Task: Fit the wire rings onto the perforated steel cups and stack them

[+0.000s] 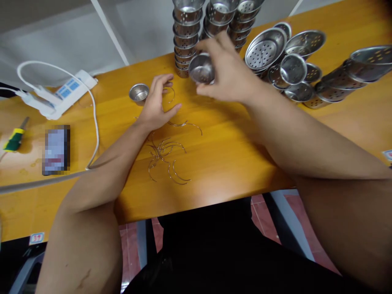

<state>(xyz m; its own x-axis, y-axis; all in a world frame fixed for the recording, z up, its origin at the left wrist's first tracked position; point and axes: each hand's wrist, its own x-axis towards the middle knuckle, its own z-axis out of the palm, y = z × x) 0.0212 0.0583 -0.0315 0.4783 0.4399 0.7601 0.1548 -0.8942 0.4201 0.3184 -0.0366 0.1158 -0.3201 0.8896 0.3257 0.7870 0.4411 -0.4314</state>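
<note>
My right hand (222,67) grips a small metal cup (201,69) just in front of the tall stacks of perforated metal cups (186,43). The mouth of the held cup faces me. To the left, my left hand (159,100) is open over the table, thumb and fingers apart. A small perforated cup (139,93) stands beside its fingers on the left. One curved wire (173,96) shows close to the left fingertips. Several more thin curved wires (162,149) lie loose on the wood below that hand.
Perforated metal baskets (265,51) of mixed sizes pile up at the right, next to a leaning stack (337,79). A power strip (72,92) with white cables, a phone (56,149) and a green-yellow screwdriver (14,139) are at left. The table's front edge (196,208) faces my lap.
</note>
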